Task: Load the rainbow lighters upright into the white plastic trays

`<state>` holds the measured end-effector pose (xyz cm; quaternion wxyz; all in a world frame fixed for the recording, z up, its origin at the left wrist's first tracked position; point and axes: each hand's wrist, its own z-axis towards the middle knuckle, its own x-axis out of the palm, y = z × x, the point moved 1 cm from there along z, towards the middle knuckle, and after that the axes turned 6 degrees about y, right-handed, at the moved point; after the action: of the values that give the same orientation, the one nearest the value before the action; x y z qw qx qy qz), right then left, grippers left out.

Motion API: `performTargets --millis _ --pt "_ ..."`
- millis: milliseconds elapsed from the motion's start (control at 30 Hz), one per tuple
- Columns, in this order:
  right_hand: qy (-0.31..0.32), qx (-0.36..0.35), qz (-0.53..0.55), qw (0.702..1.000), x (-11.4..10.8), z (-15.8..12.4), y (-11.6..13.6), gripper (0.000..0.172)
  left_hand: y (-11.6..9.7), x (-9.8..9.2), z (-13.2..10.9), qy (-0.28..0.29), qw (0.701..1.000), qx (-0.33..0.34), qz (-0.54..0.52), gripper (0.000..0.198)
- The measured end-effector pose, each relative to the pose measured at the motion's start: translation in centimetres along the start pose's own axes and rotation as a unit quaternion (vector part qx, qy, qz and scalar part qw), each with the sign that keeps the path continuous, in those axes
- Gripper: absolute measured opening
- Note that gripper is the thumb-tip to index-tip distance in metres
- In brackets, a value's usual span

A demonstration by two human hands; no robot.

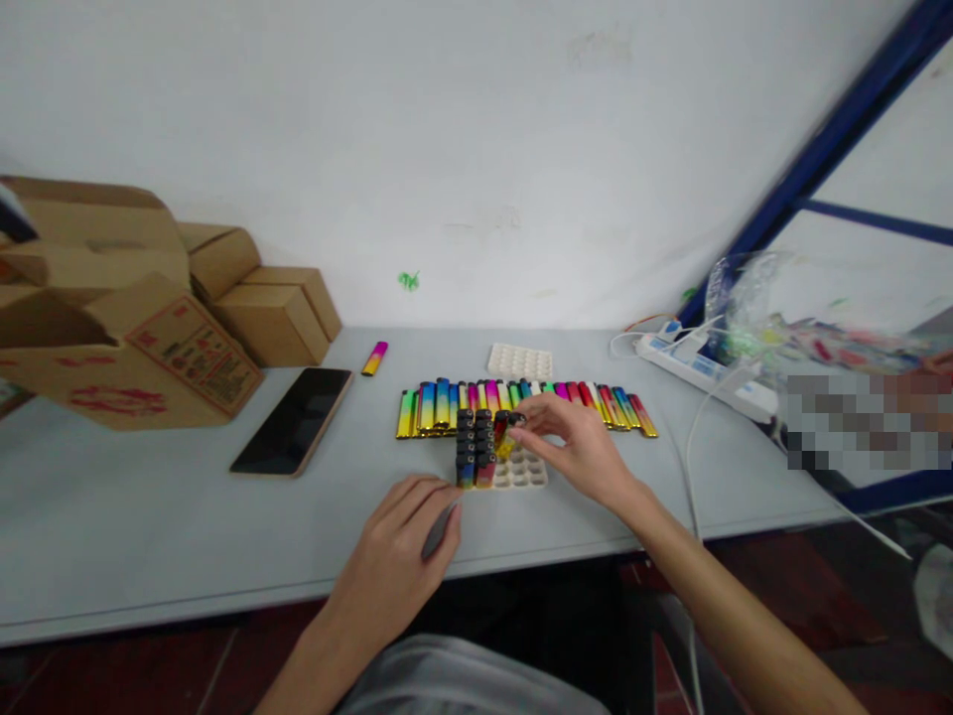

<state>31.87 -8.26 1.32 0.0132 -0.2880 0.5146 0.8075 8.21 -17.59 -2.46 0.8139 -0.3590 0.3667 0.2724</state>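
Observation:
A white tray with round-edged pockets (521, 478) lies near the front of the table. Lighters with black tops (475, 452) stand upright in its left columns. My right hand (573, 442) pinches a black-topped lighter (514, 421) over the tray's back part; its lower end is hard to see. At the tray's front left corner rests my left hand (406, 536), fingers stretched out, holding nothing. Behind the tray stretches a long row of shiny, multicoloured lighters (442, 402), partly covered by my right hand.
A single pink-yellow lighter (374, 358) lies back left. A second white tray (520, 360) is behind the row. A phone (294, 422) and cardboard boxes (183, 348) occupy the left. A power strip (707, 375) with cables sits right. Another person's hand (939, 364) shows at the right edge.

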Motion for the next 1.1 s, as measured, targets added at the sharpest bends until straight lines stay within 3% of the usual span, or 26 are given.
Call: performTargets --millis 267,467,667,733,900,967,1100 --pt "0.064 -0.038 -0.083 0.994 -0.5 0.7 1.2 0.015 0.0 -0.1 -0.1 -0.006 1.0 0.003 0.0 0.017" --pt "0.067 -0.008 -0.084 0.994 -0.5 0.8 1.0 0.03 0.3 0.0 -0.2 -0.014 1.0 0.011 -0.002 0.017" --pt "0.064 -0.025 -0.142 0.988 -4.2 1.1 0.2 0.023 0.4 0.2 -0.3 -0.015 1.0 0.015 0.003 0.018" --pt "0.074 -0.042 -0.2 0.976 -5.8 1.6 -0.8 0.03 0.5 0.3 -0.3 -0.014 1.0 0.013 0.001 0.018" --pt "0.146 -0.048 -0.242 0.958 -7.3 3.2 -4.2 0.08 0.6 0.4 -0.3 -0.018 1.0 0.011 -0.001 0.018" --pt "0.165 -0.039 -0.256 0.952 -7.0 3.7 -5.1 0.085 0.6 0.3 -0.3 -0.018 1.0 0.011 0.001 0.018" --pt "0.169 -0.038 -0.27 0.947 -6.5 4.0 -5.4 0.079 0.5 0.3 -0.2 -0.018 1.0 0.013 0.004 0.018"
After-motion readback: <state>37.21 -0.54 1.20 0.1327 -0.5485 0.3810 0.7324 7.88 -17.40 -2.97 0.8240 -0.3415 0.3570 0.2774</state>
